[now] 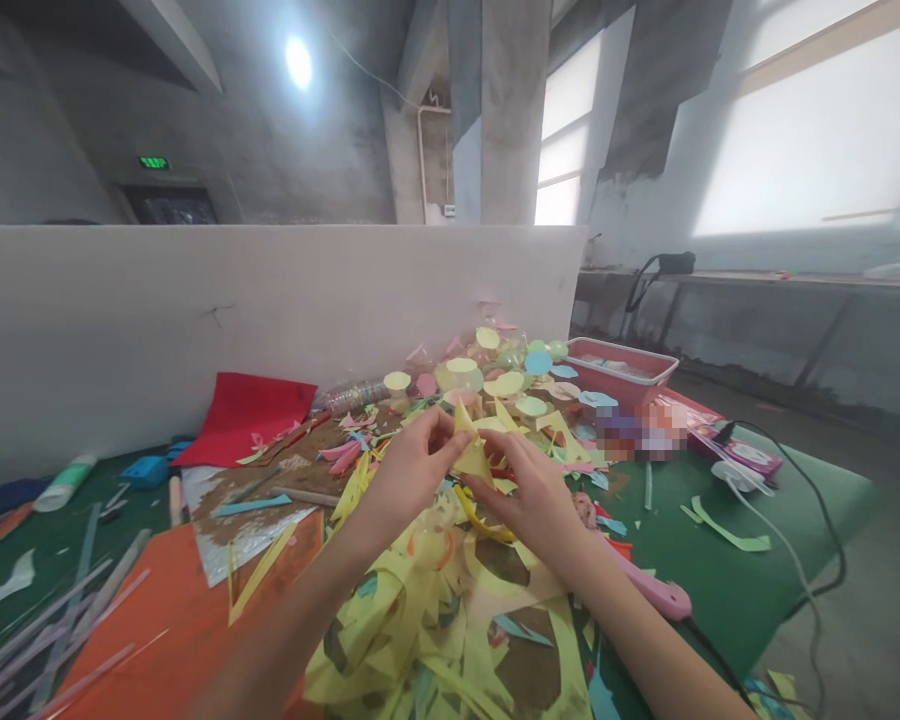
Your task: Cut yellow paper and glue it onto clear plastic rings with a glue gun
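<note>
Green table, yellow paper pinched in left grip, against right grip, the latter's closure unclear

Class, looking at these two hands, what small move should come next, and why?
Perhaps press the held yellow paper flatter: the left hand and right hand have it between them, and its pointed tip sticks up free.
</note>
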The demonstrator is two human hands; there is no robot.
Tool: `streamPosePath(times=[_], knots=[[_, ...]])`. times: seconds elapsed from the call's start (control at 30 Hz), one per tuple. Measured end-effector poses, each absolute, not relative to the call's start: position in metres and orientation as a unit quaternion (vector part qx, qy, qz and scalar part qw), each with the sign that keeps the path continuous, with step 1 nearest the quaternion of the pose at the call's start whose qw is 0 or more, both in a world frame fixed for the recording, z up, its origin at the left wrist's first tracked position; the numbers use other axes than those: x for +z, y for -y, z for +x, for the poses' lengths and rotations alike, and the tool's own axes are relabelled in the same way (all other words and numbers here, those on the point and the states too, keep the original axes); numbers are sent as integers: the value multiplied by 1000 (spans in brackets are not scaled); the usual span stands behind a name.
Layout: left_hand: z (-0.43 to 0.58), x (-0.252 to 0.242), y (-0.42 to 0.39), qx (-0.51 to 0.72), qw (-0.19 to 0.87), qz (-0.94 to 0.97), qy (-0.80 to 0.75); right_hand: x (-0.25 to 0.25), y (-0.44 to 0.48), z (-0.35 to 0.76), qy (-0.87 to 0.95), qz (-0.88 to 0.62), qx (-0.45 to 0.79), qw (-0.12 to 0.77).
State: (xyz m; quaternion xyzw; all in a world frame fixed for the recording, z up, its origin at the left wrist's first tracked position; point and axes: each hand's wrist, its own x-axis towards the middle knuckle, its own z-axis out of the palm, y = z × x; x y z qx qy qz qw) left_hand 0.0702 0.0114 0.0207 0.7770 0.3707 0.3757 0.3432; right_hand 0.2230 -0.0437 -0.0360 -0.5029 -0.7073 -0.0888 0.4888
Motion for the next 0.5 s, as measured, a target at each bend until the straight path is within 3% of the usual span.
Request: streamPosePath(times=[0.17,0.5], knots=[[70,18,-11,358,340,797,-349,-35,43,221,696,-506,-51,506],[71,14,-15,335,443,777,-297,-34,37,225,502,-533,243,636]])
